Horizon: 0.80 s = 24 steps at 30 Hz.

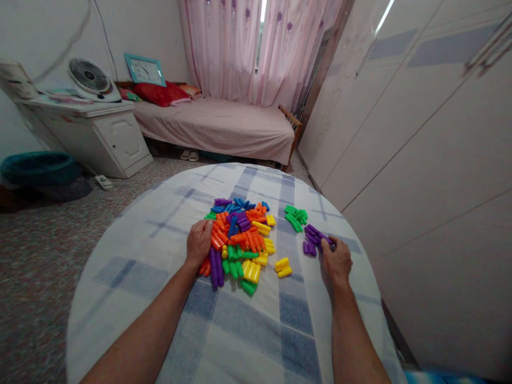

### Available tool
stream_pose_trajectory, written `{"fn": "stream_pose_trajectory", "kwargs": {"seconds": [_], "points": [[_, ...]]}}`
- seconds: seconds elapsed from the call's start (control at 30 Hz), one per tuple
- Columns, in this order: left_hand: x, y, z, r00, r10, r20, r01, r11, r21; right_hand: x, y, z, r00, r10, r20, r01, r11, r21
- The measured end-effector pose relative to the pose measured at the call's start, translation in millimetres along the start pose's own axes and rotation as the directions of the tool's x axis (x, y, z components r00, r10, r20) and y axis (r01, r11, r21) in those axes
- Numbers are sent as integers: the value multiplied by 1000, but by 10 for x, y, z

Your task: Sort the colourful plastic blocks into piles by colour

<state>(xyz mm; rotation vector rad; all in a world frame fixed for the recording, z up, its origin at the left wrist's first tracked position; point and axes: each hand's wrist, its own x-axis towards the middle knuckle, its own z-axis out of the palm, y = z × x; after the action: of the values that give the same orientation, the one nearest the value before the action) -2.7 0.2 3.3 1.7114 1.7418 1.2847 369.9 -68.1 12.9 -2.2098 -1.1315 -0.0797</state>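
Observation:
A mixed pile of plastic toy pieces in orange, purple, blue, green and yellow lies on the checked tablecloth. My left hand rests against the pile's left side, its fingertips partly hidden by the hand itself; I cannot make out a piece in its grasp. Over on the right, my right hand pinches a purple toy piece at the edge of a small purple group. Just behind that group sits a cluster of green pieces. Two or so yellow pieces lie between the pile and my right hand.
The round table stands near a pale wardrobe on the right. Beyond it is a bed with red pillows and a blue-framed clock. A white cabinet carrying a fan and a lined bin are at left.

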Motion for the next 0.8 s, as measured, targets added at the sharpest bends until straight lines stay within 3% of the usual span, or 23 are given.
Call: {"fn": "stream_pose_trajectory", "kwargs": {"seconds": [0.13, 0.27, 0.37, 0.53, 0.8], "points": [[8, -12, 8, 1000, -6, -4, 6, 1000, -2, -30, -62, 21, 993, -110, -33, 108, 993, -57], [15, -40, 21, 1000, -3, 2, 3, 1000, -10, -16, -225, -2, 954, -288, -88, 277, 954, -116], [14, -46, 23, 1000, -5, 11, 5, 1000, -9, 65, -370, 6, 928, -369, 46, 370, 909, -192], [1, -33, 26, 1000, -11, -7, 11, 1000, -3, 254, -537, 93, 887, -331, 324, 430, 846, -315], [4, 12, 28, 1000, -13, -2, 13, 999, 36, 426, -662, 290, 862, -370, 345, 484, 802, -349]]}}
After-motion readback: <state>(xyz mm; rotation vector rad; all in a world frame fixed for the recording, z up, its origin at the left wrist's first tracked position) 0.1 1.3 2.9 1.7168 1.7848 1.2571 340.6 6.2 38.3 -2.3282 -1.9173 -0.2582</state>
